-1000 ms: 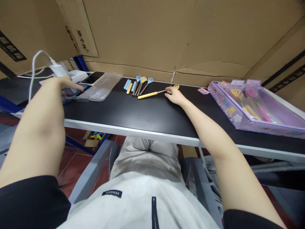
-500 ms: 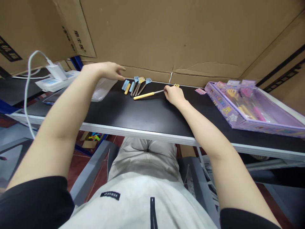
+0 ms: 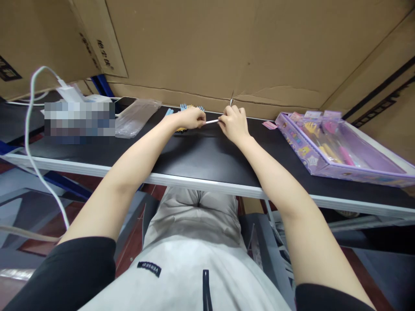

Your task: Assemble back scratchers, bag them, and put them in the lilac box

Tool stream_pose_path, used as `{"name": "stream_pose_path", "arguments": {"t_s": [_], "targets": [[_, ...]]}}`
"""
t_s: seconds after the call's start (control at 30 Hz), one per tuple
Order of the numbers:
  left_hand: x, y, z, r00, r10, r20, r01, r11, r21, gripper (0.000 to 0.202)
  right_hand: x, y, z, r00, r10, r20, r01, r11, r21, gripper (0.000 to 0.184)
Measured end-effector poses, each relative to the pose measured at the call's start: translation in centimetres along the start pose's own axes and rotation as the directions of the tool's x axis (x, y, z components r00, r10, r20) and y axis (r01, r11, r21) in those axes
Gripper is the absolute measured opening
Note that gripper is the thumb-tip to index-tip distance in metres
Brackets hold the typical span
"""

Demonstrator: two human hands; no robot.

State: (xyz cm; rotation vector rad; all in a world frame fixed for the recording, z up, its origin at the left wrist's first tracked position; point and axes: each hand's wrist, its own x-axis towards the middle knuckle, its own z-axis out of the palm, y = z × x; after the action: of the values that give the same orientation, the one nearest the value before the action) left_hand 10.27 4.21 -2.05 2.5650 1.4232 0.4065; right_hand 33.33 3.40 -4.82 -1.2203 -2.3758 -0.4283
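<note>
Over the black tabletop, my left hand (image 3: 192,118) and my right hand (image 3: 235,124) are both closed on a back scratcher (image 3: 212,122). Only a short length of its thin metal rod shows between them; its yellow handle and claw end are hidden by the hands. Just behind my left hand lie small claw-shaped scratcher heads (image 3: 183,106), blue and yellow, mostly covered by that hand. Parts of blue handle pieces (image 3: 169,112) show beside my left wrist.
A purple display box (image 3: 324,166) with wrapped back scratchers stands on the right. Near it lies a pink card (image 3: 269,125). To the left are a clear plastic bag (image 3: 138,119), a white charger with cable (image 3: 70,94) and a pixelated patch. Cardboard (image 3: 194,52) walls the back.
My left hand has come right and down from above the plastic bag and now grips the handle end of the back scratcher. My right hand still holds the other end.
</note>
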Motion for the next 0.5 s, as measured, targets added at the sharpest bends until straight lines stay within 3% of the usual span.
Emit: {"name": "stream_pose_path", "arguments": {"t_s": [0.2,0.5], "targets": [[-0.5,-2.2,0.0,0.982,0.035,-0.186,-0.033,0.999,0.011,0.029,0.0,-0.4,0.2,0.991,0.118,0.058,-0.124,0.987,0.107,0.026],[-1.4,-3.9,-1.0,0.979,-0.021,-0.204,0.022,1.000,0.000,0.029,0.3,1.5,0.5,0.994,0.098,0.055,-0.108,0.970,0.220,0.023]]}}
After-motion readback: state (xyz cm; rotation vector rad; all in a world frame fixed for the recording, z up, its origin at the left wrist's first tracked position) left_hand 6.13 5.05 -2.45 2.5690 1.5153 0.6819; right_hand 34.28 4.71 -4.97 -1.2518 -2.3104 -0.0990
